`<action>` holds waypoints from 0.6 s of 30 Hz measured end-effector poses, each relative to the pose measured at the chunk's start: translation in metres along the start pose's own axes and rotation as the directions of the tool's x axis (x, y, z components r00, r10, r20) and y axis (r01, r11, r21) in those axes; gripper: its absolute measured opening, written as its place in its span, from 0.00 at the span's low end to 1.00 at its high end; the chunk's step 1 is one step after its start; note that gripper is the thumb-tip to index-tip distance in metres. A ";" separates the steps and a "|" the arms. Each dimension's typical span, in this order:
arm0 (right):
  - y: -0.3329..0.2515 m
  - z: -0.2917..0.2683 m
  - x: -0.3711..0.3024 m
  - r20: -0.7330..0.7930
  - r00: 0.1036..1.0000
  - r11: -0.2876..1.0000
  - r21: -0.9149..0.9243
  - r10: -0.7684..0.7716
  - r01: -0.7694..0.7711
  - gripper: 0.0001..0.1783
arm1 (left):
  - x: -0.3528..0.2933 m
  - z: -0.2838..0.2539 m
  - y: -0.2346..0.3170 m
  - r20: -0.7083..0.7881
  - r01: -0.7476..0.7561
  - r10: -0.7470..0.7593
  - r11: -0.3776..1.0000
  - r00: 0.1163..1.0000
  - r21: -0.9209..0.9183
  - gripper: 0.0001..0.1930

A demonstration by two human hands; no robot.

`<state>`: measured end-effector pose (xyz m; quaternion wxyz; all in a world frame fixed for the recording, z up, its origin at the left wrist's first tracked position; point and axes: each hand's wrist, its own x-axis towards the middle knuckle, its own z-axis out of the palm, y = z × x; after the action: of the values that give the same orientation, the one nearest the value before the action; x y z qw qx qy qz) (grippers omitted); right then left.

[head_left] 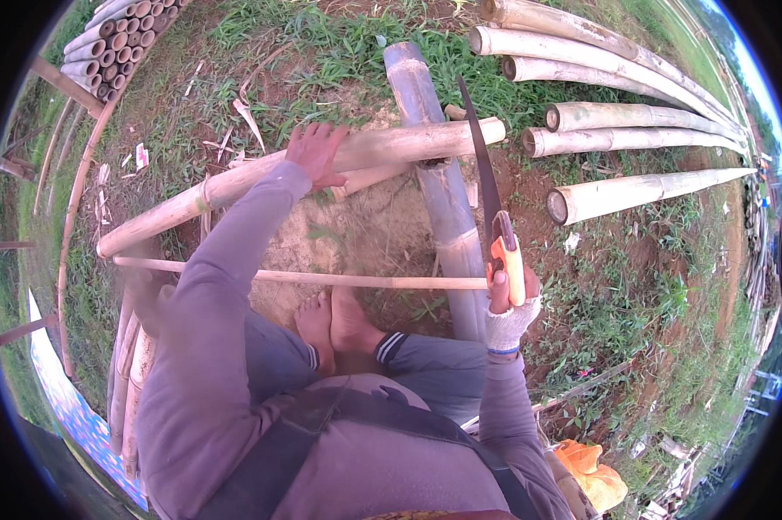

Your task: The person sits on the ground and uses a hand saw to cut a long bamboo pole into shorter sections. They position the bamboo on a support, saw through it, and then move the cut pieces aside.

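Observation:
A long pale bamboo pole (391, 146) lies slantwise before me, its right part resting across a thicker grey bamboo (453, 208). My left hand (317, 154) grips it from above, fingers bent over its far side. In my right hand (512, 303), which wears a white fingerless glove, is the orange handle of a hand saw (486, 173). The dark blade points away from me and crosses the pole close to its right end; whether the teeth touch is unclear. A thin straight stick (347, 279) runs nearer to me and ends beside the saw handle.
Several bamboo poles (633, 115) lie at the far right. Stacked bamboo pieces (113, 52) show their cut ends at the far left. My bare feet (343, 325) are on the soil below the pole. An orange cloth or bag (592, 475) lies at the lower right.

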<state>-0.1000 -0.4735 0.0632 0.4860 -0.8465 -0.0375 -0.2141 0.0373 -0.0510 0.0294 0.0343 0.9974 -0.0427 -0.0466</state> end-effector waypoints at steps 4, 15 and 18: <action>-0.017 0.007 0.012 0.050 0.998 0.993 0.104 0.044 -0.049 0.29 | 0.042 0.010 0.046 -0.006 -0.011 0.010 0.995 1.000 -0.095 0.55; -0.001 0.010 0.018 0.133 0.983 0.983 0.113 0.126 -0.142 0.31 | 0.066 -0.002 0.076 0.109 0.051 -0.030 0.978 0.994 -0.201 0.44; 0.000 0.013 0.019 0.096 0.993 0.991 0.109 0.067 -0.077 0.33 | 0.066 0.003 0.073 0.077 0.025 -0.011 0.984 0.997 -0.178 0.40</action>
<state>-0.0781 -0.4655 0.0649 0.5381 -0.8276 -0.0413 -0.1545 0.0965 -0.1291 0.0258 0.1217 0.9881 -0.0307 -0.0885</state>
